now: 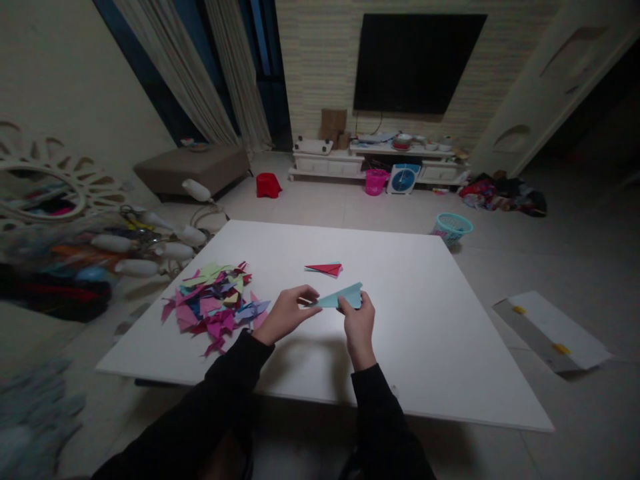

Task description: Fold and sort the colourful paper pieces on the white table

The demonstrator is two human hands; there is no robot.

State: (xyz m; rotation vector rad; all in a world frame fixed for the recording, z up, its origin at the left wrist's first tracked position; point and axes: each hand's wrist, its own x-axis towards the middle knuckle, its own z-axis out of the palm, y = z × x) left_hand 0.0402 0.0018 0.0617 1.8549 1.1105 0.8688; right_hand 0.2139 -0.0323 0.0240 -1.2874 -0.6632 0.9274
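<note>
Above the white table (pixel 400 267) I hold a light blue folded paper (pixel 340 297), long and narrow, coming to a point on the left. My left hand (pixel 290 310) pinches its pointed end between thumb and fingers. My right hand (pixel 359 323) grips the wider end, with the thumb on the near face and the fingers behind it. Just beyond my hands lie red folded papers (pixel 326 269), with pink and blue edges showing underneath. To the left is a heap of folded paper cranes (pixel 215 303) in pink, purple, green and blue.
Lamp arms with white shades (pixel 175 251) stand close to the table's left edge. On the floor are a blue basket (pixel 451 228), a white box (pixel 550 330) at the right and a red stool (pixel 269 185). A low TV cabinet (pixel 327 165) stands against the far wall.
</note>
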